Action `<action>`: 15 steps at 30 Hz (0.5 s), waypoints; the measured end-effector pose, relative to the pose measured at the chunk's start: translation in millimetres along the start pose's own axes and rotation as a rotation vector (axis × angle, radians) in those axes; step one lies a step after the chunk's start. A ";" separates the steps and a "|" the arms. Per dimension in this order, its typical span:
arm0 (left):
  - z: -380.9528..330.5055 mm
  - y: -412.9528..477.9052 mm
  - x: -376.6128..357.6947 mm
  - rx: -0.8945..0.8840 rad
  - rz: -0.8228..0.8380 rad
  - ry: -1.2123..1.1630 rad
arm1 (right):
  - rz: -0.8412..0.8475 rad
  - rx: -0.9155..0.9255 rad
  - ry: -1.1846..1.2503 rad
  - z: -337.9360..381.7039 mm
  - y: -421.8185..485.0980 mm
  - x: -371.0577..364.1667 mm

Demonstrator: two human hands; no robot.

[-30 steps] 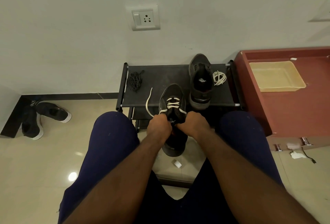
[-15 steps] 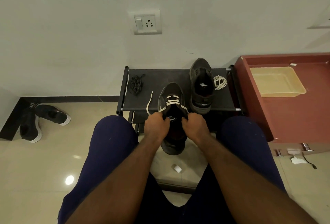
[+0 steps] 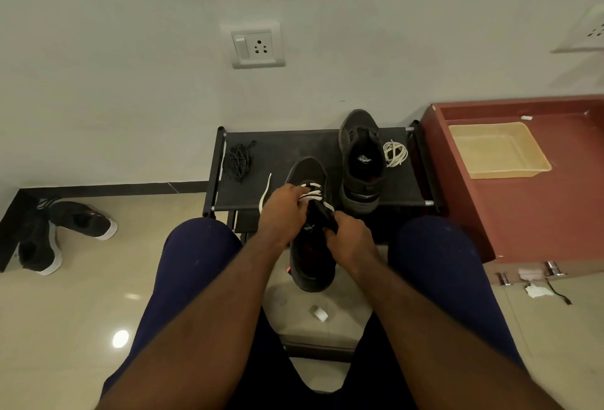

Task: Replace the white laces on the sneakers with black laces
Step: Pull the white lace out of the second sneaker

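1. Head view, far left: a pair of black knit sneakers with white soles [image 3: 65, 233] lay on the glossy beige tiled floor [image 3: 98, 311] by the dark skirting, well apart from the work.
2. A low black fabric-topped shoe rack with metal rails [image 3: 287, 148] stood against the white wall, below a white wall socket [image 3: 258, 48]. A tangled bundle of black laces [image 3: 240, 161] lay on its left end.
3. A loose white lace end [image 3: 264, 192] hung over the rack's front rail, just left of the left hand [image 3: 284, 210].
4. The left hand had its fingers curled into the white laces [image 3: 312, 192] and pinched them where they crossed the eyelets.
5. Those laces were threaded through a black mesh sneaker [image 3: 310, 262] held between the person's knees. Its toe lay over the rack's front edge and its heel pointed back toward the person.
6. The right hand [image 3: 351, 239] gripped this sneaker near its tongue, fingers curled round the dark material.
7. A second black sneaker [image 3: 361, 161] stood on the rack's right half, toe toward the wall, with a coil of white lace [image 3: 395, 153] just beside it on the right.
8. A red-brown wooden cabinet [image 3: 539, 213] stood at the far right, with a shallow beige plastic tray [image 3: 496, 151] on top.
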State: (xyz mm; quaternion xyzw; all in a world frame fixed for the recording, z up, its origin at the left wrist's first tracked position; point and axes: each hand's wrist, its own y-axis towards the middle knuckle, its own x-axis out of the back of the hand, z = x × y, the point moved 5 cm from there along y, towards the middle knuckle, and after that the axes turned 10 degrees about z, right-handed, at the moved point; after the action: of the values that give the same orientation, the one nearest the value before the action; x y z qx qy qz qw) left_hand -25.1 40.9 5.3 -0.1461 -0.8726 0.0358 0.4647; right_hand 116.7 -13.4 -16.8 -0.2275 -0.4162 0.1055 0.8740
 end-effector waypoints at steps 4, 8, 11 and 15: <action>4.8 13.6 -14.4 0.013 0.060 0.047 | 0.016 0.001 -0.026 -0.6 0.3 -1.2; 4.4 19.6 -16.5 0.029 0.060 0.083 | 0.016 0.008 -0.055 -0.9 0.7 -1.4; 7.5 22.5 -15.8 0.033 0.029 0.040 | 0.018 0.016 -0.067 0.0 0.6 -0.6; 29.1 20.0 -16.8 0.319 -0.104 -0.606 | 0.017 0.008 -0.039 2.3 1.8 -0.1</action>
State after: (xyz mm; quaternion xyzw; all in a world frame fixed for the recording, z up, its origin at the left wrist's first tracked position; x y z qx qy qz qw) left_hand -35.8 57.3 -28.6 -0.0096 -0.9606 0.1896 0.2028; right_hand 114.9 -11.1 -16.5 -0.2252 -0.4309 0.1188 0.8657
